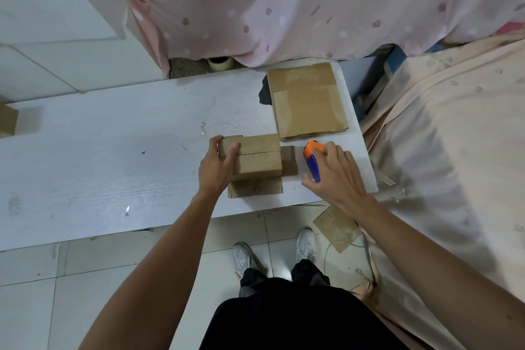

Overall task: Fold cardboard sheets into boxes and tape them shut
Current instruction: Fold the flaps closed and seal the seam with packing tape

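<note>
One small folded brown cardboard box [252, 160] sits mid-frame on the white wooden table [113, 150], and the left hand [216, 170] is clamped round its left end. Just to the right, the right hand [338, 176] grips one orange-and-blue tape dispenser [312, 156]. One stack of flat brown cardboard sheets [308, 102] lies just above.

Single view, head-worn, wide-angle. Lens sits high above white table [113, 150], on its near side, over standing person. It faces forward and steeply down. Person's shoes [244, 257] show on floor below near edge of table. Pink curtain [284, 8] beyond far edge of table fills top of frame. Table runs slantwise across middle, its right end close to frame centre. Arms enter from bottom, mostly stretched out. Left hand [216, 167] gripping cardboard box [255, 156] and right hand [338, 173] curled over tape dispenser [312, 150], both at right end of table, are moderately near lens.
</note>
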